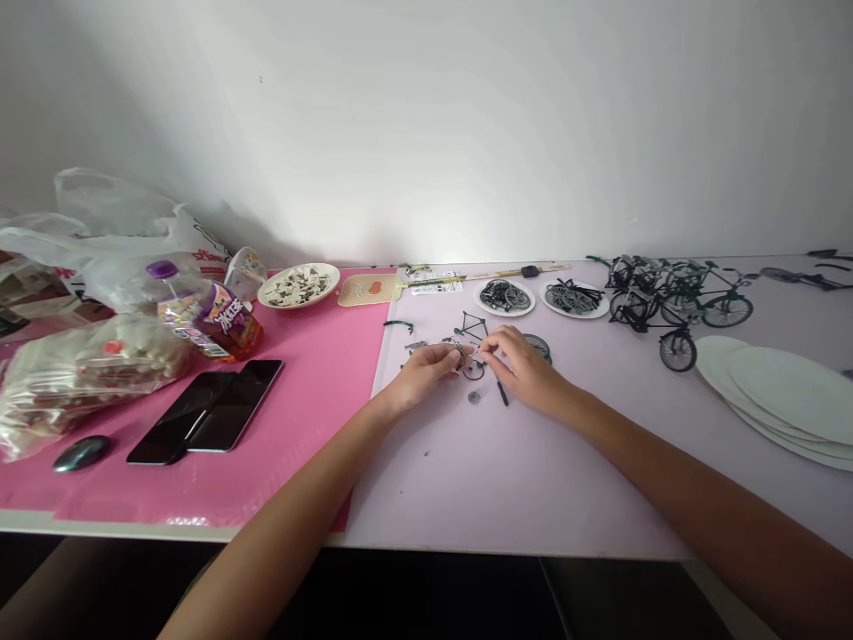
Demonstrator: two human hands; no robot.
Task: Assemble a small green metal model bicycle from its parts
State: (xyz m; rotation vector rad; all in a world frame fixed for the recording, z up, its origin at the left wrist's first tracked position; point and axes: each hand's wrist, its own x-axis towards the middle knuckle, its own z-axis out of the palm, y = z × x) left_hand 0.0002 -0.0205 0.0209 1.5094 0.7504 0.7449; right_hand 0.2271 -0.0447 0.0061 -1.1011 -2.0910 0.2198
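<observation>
My left hand (426,369) is closed, thumb against fingers, on a small dark model bicycle part (473,366) with a thin hoop. My right hand (520,360) pinches close to that part's right side; whatever sits between its fingertips is too small to make out. Just behind the hands lies a thin green bicycle frame (473,323). A model wheel (538,347) shows partly behind my right hand. In front of the hands are a small grey disc (474,397) and a short black stick-like piece (502,393). A curved dark piece (398,324) rests farther left.
Two plates of black parts (505,297) (574,299) stand near the wall. Assembled model bicycles (706,298) crowd the right, behind stacked white plates (793,391). Leftward are two phones (233,409), a mouse (81,453), a bottle (206,316) and a plate of white pieces (299,286).
</observation>
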